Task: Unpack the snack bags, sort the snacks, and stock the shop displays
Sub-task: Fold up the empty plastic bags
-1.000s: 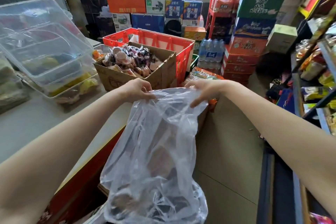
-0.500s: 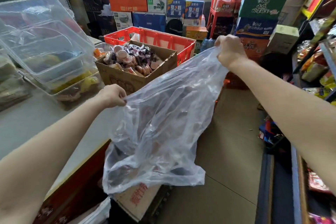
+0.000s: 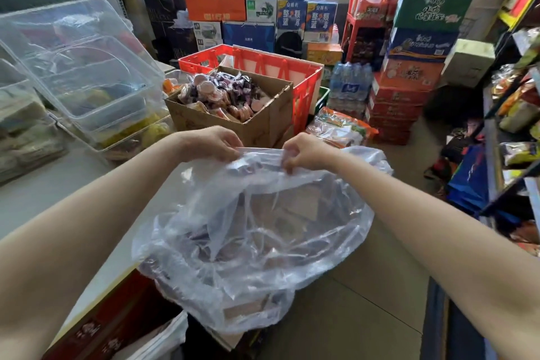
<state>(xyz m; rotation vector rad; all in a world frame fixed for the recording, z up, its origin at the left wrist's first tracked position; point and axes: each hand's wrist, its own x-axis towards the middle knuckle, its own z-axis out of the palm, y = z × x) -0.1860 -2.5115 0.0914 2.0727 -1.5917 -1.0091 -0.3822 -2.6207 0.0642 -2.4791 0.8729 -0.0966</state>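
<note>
A large clear plastic bag [image 3: 263, 242] hangs crumpled in front of me, looking empty. My left hand [image 3: 213, 143] pinches its upper edge on the left. My right hand [image 3: 304, 152] grips the same edge a little to the right, fingers curled into the film. Just beyond my hands a brown cardboard box [image 3: 263, 128] stands on the counter, heaped with small wrapped snacks [image 3: 222, 93] in purple and pink.
Clear plastic bins [image 3: 87, 73] holding snacks are stacked at the left on the grey counter [image 3: 58, 181]. A red crate [image 3: 304, 79] stands behind the box. Packaged goods [image 3: 339, 128] and bottled water [image 3: 350, 85] lie on the floor, stacked cartons [image 3: 409, 76] behind, shelves [image 3: 514, 126] at right.
My right hand came down from high on the right and now sits close to my left hand. The bag, stretched wide before, is gathered and folded together.
</note>
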